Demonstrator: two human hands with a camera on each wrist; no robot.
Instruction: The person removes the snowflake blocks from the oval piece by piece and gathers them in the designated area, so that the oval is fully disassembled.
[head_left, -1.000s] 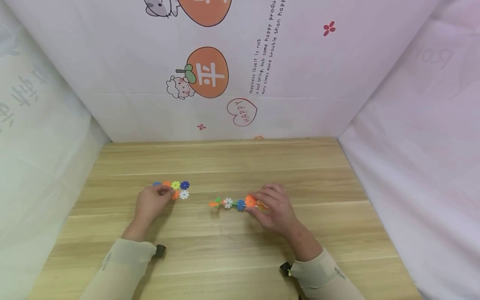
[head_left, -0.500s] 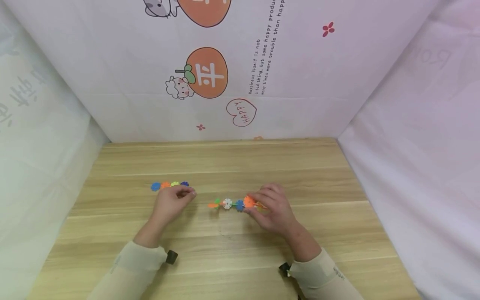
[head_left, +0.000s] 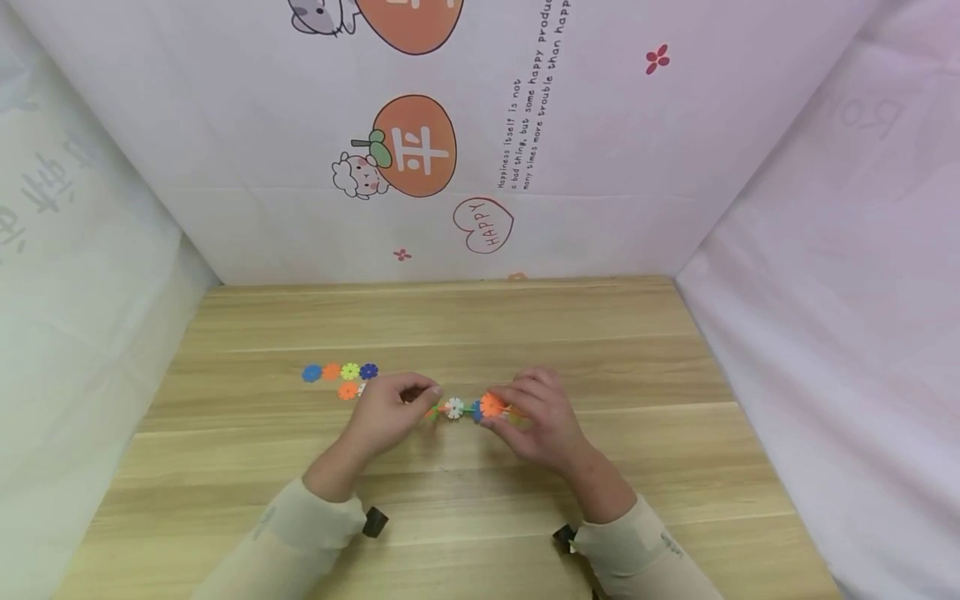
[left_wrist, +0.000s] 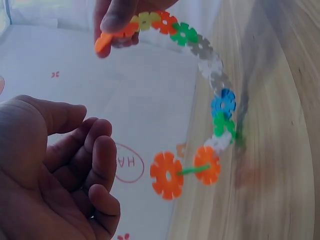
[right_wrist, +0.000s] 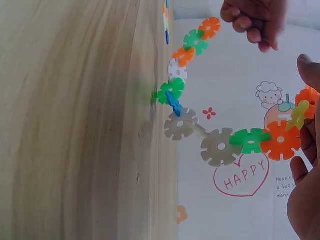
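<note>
A curved chain of slotted plastic snowflake discs [head_left: 454, 407] hangs from my right hand [head_left: 542, 417], whose thumb and fingers pinch its orange end. In the left wrist view the chain [left_wrist: 223, 103] bends down through yellow, green, clear, white and blue discs to a loose orange disc [left_wrist: 166, 175]. My left hand [head_left: 386, 414] is by that loose end, overlapping it in the head view. Its fingers [left_wrist: 104, 157] are loosely curled with thumb near the index finger, and no disc shows between them. In the right wrist view the left hand [right_wrist: 257, 20] is apart from the chain's end.
Loose discs lie flat to the left: a blue disc [head_left: 312, 373], an orange, a yellow-green [head_left: 350, 371] and a dark blue in one row, with orange and white ones below. The white one is partly hidden by my left hand. A printed cloth [head_left: 570, 225] rises behind the wooden table [head_left: 480, 533].
My left hand has moved right from the loose discs to the chain's free end. The right hand, still holding the chain, has shifted slightly left, and its orange disc now overlaps the blue one.
</note>
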